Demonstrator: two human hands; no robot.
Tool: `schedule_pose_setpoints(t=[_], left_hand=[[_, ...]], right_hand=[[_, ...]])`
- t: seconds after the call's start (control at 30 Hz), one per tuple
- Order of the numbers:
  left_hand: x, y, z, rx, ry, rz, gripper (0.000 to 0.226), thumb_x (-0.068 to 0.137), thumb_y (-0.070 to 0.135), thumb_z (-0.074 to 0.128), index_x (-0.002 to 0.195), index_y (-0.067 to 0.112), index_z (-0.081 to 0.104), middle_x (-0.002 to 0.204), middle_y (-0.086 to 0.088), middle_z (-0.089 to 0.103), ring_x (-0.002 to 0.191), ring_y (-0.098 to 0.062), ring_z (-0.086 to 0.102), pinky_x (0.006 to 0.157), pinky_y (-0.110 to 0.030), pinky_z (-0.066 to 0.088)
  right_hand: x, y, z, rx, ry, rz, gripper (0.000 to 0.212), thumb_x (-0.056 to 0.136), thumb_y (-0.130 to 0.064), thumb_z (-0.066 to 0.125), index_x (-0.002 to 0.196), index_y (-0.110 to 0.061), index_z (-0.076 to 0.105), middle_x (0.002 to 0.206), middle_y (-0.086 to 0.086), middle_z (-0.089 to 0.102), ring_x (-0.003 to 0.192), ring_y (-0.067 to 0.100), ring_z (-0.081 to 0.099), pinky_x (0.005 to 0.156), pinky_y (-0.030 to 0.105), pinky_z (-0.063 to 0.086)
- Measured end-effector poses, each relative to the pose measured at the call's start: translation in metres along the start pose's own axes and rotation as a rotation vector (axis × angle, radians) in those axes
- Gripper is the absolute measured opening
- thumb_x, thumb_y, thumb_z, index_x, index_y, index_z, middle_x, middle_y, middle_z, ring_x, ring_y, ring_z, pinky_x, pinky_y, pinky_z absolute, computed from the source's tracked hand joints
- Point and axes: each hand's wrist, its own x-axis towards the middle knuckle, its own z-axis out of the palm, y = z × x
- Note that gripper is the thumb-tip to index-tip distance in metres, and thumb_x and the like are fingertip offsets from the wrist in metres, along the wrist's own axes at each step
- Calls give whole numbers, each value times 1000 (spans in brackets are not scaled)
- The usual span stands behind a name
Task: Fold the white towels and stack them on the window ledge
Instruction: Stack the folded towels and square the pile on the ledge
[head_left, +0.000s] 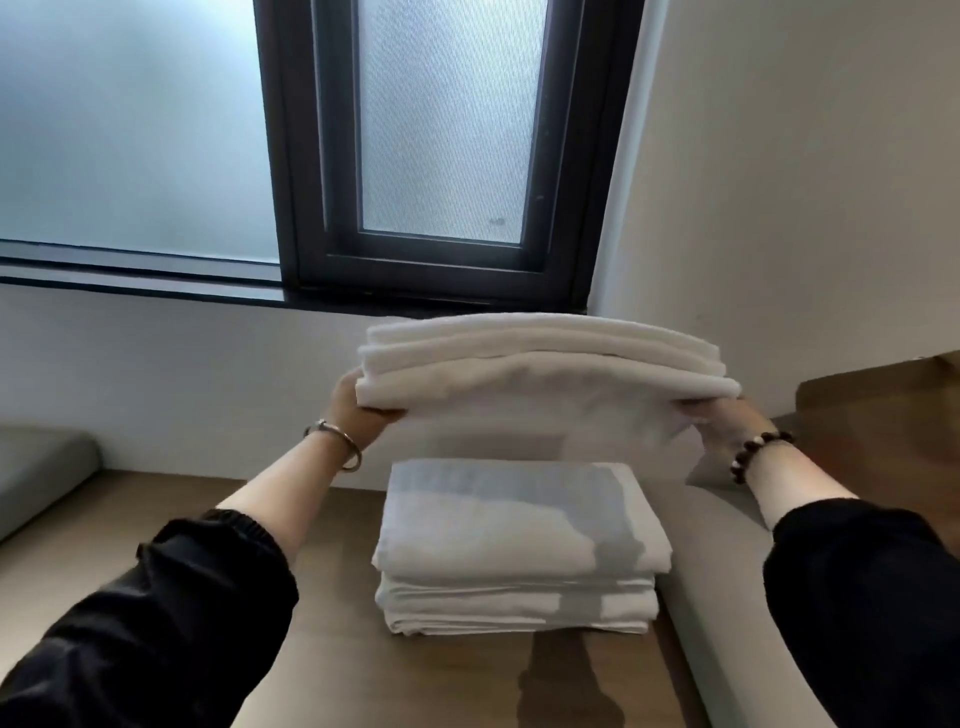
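A folded white towel (545, 364), thick with several layers, hangs in the air below the window. My left hand (358, 410) grips its left end from underneath, and my right hand (727, 426) grips its right end the same way. Directly beneath it, a stack of folded white towels (519, 540) rests on the wooden ledge (260, 597). The held towel is well above the stack and apart from it. Both my arms wear black sleeves, with a bracelet on each wrist.
A dark-framed frosted window (447, 156) rises behind the ledge, above a white wall. A grey cushion (41, 467) lies at the far left, another grey cushion (727, 597) runs along the right, and a brown wooden panel (883, 415) stands at the far right.
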Motion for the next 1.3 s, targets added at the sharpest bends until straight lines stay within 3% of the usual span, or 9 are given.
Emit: schedule_pose_setpoints(t=[0.13,0.3,0.47,0.63,0.73,0.83,1.0,1.13,1.3], left_hand=[[-45,-77,23,312,-35,192,30,69,24,51,79,3,70,84,-10,66,82,-20,62,66,-19,43],[-75,-115,41,256,-103,-210,14,77,24,54,86,18,63,92,-1,65,84,-20,59,71,-28,44],[-74,-112,31,309,-259,-176,13,75,25,51,86,19,56,79,2,58,80,-11,54,57,-24,35],[-78,-99,32,-296,-31,-876,19,93,14,46,74,11,43,53,-7,46,36,-15,47,40,-16,39],[-74,-87,30,-472,-175,-1063,45,95,53,40,86,12,56,65,-7,61,51,-16,58,40,-21,47],[-64,-76,29,-447,-318,-1077,57,76,68,58,109,22,58,101,-6,63,81,-24,65,57,-36,54],[-45,-52,31,-319,-377,-858,40,66,37,72,94,12,59,80,-9,60,72,-23,57,70,-30,46],[-26,-48,23,-349,-269,-535,47,52,19,63,98,9,60,84,-5,61,75,-19,56,64,-24,45],[-30,-64,33,-457,-253,-619,46,64,6,67,110,5,59,93,-14,64,76,-25,60,71,-32,50]], right_hand=[[-19,71,-11,-63,-118,250,47,83,21,37,110,-13,58,104,11,61,98,29,57,89,43,46],[-50,109,-21,235,-134,450,78,48,22,23,106,-15,59,102,14,59,90,31,56,67,32,57],[-44,102,-27,375,-66,517,110,23,13,60,131,-6,51,125,19,52,110,38,50,109,51,31],[-34,98,-24,314,30,617,50,89,-42,47,125,-9,54,129,15,56,118,32,51,105,47,36],[-24,97,-17,109,3,666,55,81,-60,59,113,-15,60,113,12,66,106,31,61,94,48,47],[-22,89,-10,-116,-71,689,40,80,-47,68,107,-18,61,106,11,66,100,30,61,91,45,49],[-12,78,-7,-115,-63,627,10,88,-17,54,79,-14,55,64,6,58,58,21,56,55,30,50],[-2,71,-3,88,-43,394,28,87,-9,53,114,-10,59,103,11,64,85,26,60,83,39,48],[0,80,0,89,16,346,38,83,-10,58,121,-8,61,112,11,64,96,29,60,88,41,48]])
